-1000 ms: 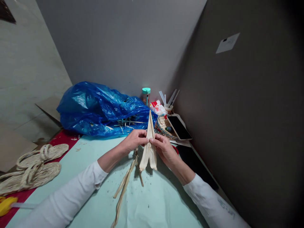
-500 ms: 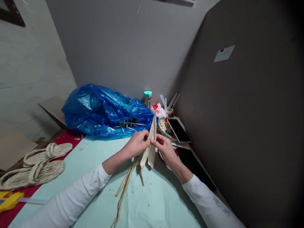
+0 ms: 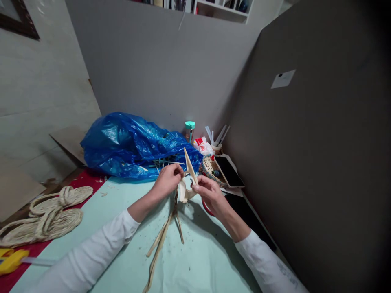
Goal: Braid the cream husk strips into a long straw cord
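Blue bag (image 3: 131,144) (strips at its mouth) sits behind the pale husk (image 3: 190,167).

Hands (image 3: 187,185) holding pale husk (image 3: 190,167), blue bag (image 3: 128,142)

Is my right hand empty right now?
No, the right hand pinches the pale, husk-like piece between thumb and fingers.

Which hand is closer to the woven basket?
The right hand, just in front of the woven basket. The left hand is farther left, in front of the blue plastic bag.
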`<state>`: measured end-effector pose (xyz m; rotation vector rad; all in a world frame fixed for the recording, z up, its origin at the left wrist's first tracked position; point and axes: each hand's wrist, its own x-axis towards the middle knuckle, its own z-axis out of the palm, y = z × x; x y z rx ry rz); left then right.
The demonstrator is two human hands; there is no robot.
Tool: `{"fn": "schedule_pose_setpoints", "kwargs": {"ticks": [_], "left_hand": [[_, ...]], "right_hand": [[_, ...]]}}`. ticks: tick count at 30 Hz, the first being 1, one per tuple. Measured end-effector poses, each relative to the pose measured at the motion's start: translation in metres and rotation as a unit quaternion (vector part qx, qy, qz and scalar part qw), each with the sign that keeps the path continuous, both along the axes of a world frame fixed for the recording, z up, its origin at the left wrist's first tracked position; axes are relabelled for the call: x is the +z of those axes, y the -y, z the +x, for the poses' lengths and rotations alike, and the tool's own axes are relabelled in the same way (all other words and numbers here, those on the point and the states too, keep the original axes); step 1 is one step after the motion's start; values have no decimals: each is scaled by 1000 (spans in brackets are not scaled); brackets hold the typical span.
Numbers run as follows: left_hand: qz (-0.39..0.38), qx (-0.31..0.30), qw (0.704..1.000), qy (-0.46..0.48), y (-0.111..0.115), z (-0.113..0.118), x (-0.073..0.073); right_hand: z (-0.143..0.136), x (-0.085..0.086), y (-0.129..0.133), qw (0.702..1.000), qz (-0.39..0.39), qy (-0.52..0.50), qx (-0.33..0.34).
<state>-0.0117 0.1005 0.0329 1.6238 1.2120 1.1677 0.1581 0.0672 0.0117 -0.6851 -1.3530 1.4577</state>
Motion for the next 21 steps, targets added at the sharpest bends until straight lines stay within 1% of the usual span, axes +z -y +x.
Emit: {"fn": "schedule_pose_setpoints", "kwargs": {"ticks": [1,3,5,6,7,8,10,12,14,16,17,18,20,21], "left_hand": [[-53,-23,995,76,-2,-1,1],[-151,-70,962,214,-4,-1,3],[-197,-101,931,291,-6,-2,3],[-202,-108,923,309,-7,-2,3],[-198,-104,920,321,-9,-4,3],[-191,-86,919,333,-11,-7,4],[-167,-28,915,367,-17,-19,9],[-138,35,907,396,-24,-35,16],[-116,72,900,413,-30,-50,22],[-108,91,896,422,-32,-55,24],[-115,90,897,418,-30,-53,23],[-129,74,902,405,-26,-46,21],[-158,21,922,353,-14,-26,14],[-162,-18,932,324,-7,-13,11]], "right_hand": [[1,0,-1,1000,-15,-10,11],[3,0,-4,999,-40,-25,14],[5,2,-6,997,-62,-50,-1],[6,3,-7,995,-70,-69,-13],[8,5,-8,992,-79,-92,-26],[11,8,-9,988,-88,-117,-40],[19,16,-12,979,-92,-168,-77],[29,25,-15,970,-72,-201,-118],[36,31,-17,964,-41,-212,-153],[37,32,-18,966,-27,-187,-175],[35,31,-17,969,-30,-163,-180],[31,28,-16,973,-40,-135,-181],[20,19,-13,980,-62,-84,-169],[15,14,-11,983,-67,-63,-159]]}}
